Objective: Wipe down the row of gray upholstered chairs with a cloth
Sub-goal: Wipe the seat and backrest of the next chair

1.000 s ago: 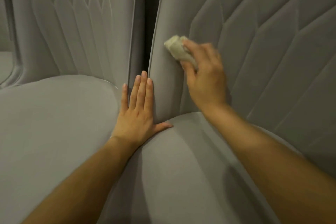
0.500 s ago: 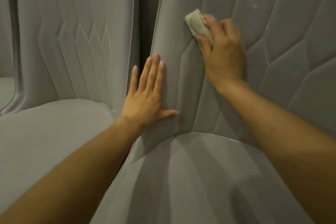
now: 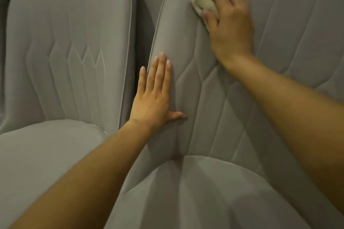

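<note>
— Cloth (image 3: 202,2)?
— Cream, thick, folded into a wad, pressed against the upper left part of the backrest (image 3: 279,46) of the right-hand chair, just inside its piped edge. Pinned there by the right hand (image 3: 230,24), fingers curled over it, thumb below.
— Any writing on it? Labels, brand marks?
— None readable anywhere, on cloth or upholstery.
— And the left hand (image 3: 152,96)?
— Holding nothing. Laid flat, fingers straight and close together, thumb spread to the side, braced against the same backrest's left edge, lower down, near the seat join.
— Hard to make out?
— Right hand and cloth smeared by motion blur, so fingertips soft. Most of the cloth hidden under the palm; only its upper left end showing. Both forearms bare, cut off by the lower frame edge. Backrest top and right side cropped too.
— Materials, shapes?
— Gray velvety fabric, matte, with stitched diamond quilting on the right backrest. Rounded seat cushion (image 3: 214,195) below, smooth, lightly creased. To the left, a second chair (image 3: 70,42) of the same gray, stitched with vertical channels ending in pointed peaks, thin piping along its rounded border. Dark narrow gap (image 3: 142,35) between the two backrests. Sliver of a third chair at the far left edge, barely visible.
</note>
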A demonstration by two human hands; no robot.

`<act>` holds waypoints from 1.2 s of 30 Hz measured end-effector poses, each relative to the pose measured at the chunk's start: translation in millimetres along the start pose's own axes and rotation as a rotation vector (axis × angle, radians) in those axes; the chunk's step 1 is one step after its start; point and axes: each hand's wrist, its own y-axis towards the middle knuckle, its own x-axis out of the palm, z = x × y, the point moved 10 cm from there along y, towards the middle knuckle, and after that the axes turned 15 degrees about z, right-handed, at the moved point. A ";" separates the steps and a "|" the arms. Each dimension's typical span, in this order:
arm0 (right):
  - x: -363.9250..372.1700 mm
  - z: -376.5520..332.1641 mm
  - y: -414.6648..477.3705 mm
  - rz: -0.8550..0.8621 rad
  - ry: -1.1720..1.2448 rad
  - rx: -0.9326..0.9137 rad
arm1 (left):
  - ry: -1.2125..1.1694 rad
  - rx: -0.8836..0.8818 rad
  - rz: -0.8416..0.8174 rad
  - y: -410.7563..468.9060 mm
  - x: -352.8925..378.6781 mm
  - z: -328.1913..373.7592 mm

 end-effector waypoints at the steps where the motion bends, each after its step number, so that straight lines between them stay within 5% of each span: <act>1: 5.2 -6.0 -9.9 -0.002 0.020 -0.010 | -0.005 -0.022 0.033 -1.8 -1.5 -0.8; 8: 0.0 -55.5 -92.3 -0.147 0.285 -0.181 | -0.031 -0.242 0.094 -20.7 1.5 -16.3; 13: 9.0 -46.5 -40.9 -0.006 0.178 -0.037 | -0.013 -0.196 0.100 -19.5 -0.1 -13.8; 20: 2.6 -54.7 -67.7 -0.179 0.291 -0.235 | 0.059 -0.016 0.071 -8.3 -7.6 -6.0; 24: -18.1 -22.9 21.9 0.137 0.047 -0.176 | 0.035 0.083 -0.007 29.4 -19.2 0.0; 29: 9.2 10.8 44.2 -0.042 -0.119 -0.118 | 0.038 0.020 -0.011 78.3 -22.8 4.2; 36: -2.1 -9.3 7.3 -0.108 0.126 -0.279 | -0.001 0.013 -0.013 81.3 -15.0 3.3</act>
